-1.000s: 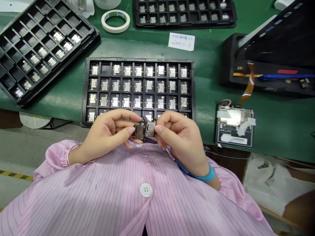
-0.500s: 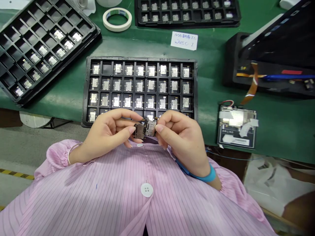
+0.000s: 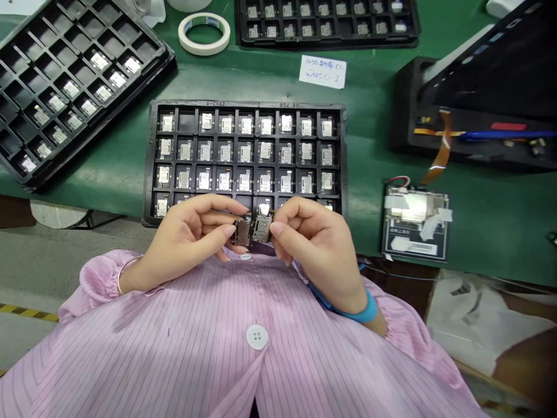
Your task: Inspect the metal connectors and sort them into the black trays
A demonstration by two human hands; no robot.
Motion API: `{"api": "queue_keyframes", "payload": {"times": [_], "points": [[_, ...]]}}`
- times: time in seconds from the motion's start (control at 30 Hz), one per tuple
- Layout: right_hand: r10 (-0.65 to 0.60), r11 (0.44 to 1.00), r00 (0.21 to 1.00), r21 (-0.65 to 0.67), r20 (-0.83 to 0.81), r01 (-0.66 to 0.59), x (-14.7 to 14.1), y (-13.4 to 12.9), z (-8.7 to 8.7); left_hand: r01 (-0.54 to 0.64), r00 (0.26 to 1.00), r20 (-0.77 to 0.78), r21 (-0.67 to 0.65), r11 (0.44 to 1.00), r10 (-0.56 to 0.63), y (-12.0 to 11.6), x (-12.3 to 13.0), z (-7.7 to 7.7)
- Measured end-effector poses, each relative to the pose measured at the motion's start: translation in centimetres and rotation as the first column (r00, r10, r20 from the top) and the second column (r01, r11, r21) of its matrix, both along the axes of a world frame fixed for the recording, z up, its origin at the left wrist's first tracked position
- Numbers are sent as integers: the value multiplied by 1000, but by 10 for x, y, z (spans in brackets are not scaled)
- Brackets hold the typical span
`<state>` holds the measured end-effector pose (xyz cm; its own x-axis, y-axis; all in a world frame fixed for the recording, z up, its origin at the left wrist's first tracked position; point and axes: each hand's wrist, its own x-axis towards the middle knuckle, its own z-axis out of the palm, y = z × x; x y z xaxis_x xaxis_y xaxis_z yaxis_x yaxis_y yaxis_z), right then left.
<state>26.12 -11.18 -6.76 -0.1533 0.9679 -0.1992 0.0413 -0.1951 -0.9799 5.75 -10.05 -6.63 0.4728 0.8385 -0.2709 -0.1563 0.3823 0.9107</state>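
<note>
You hold two metal modules (image 3: 242, 232), one per hand (image 3: 187, 235). Your desk (image 3: 369, 116) carries black trays (image 3: 326, 42) in three places, one tape roll (image 3: 204, 50) and one paper label (image 3: 322, 72); the middle tray (image 3: 248, 105) shows eight modules (image 3: 246, 124) in its far row and nine in each of the next two, the angled tray (image 3: 108, 111) twelve.

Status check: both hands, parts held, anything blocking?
Left hand pinching darker metal module. Right hand pinching lighter metal module, side by side with it. No obstruction seen between them; hands hide some of centre tray's near row.
</note>
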Motion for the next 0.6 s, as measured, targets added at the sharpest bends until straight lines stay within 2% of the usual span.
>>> {"api": "queue_keyframes", "payload": {"times": [0.33, 0.6], "points": [[-7, 999, 999, -43, 34, 8, -1, 0, 1, -7, 997, -80, -8, 1000, 6, 0, -1, -1], [3, 999, 999, -38, 38, -2, -2, 1, 0, -13, 997, -83, -22, 1000, 12, 1, 0, -1]]}}
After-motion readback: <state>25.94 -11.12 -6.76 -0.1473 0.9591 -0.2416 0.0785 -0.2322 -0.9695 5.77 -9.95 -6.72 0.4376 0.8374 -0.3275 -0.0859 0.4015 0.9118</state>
